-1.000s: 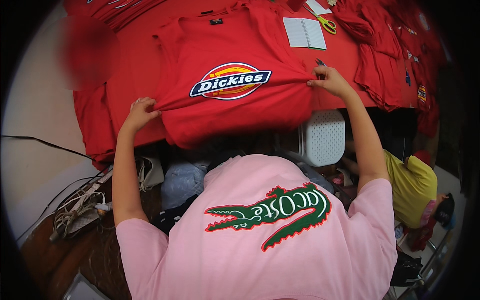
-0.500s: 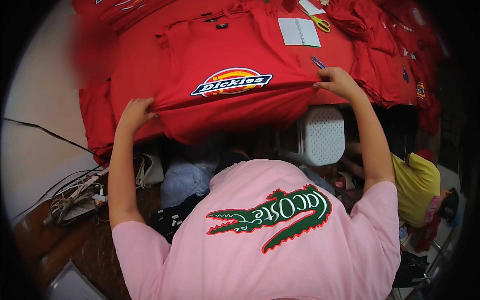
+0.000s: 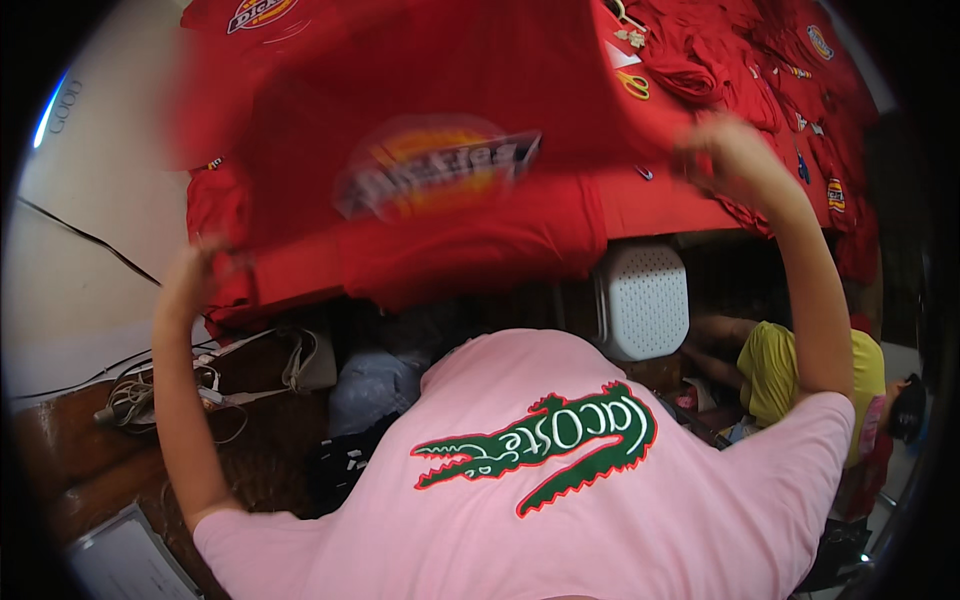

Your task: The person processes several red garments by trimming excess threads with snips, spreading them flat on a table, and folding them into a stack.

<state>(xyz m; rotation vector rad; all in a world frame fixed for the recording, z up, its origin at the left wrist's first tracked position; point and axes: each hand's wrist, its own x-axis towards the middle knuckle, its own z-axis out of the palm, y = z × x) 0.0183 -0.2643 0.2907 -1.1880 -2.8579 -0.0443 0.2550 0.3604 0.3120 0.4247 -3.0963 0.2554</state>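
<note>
A red T-shirt [image 3: 460, 80] with a yellow, white and dark blue logo hangs stretched between my two hands, blurred by motion. My left hand [image 3: 190, 272] is closed on its lower left corner, low at the left and smeared. On the right, my right hand [image 3: 735, 160] grips the other lower corner, fingers curled. Beneath the raised shirt, another piece of red cloth [image 3: 480, 245] lies over the table's near edge; I cannot tell whether it belongs to the same shirt.
Piled red garments [image 3: 740, 70] cover the right of the red table [image 3: 660, 210]. Yellow scissors [image 3: 632, 85] and small snips [image 3: 643, 172] lie nearby. Below stands a white plastic stool [image 3: 645, 300]. Cables [image 3: 135, 395] are at the left; a person in yellow [image 3: 770, 370] is at the right.
My hands have spread wider, the left going left and down, the right moving right. The T-shirt has risen off the table and now covers the notebook.
</note>
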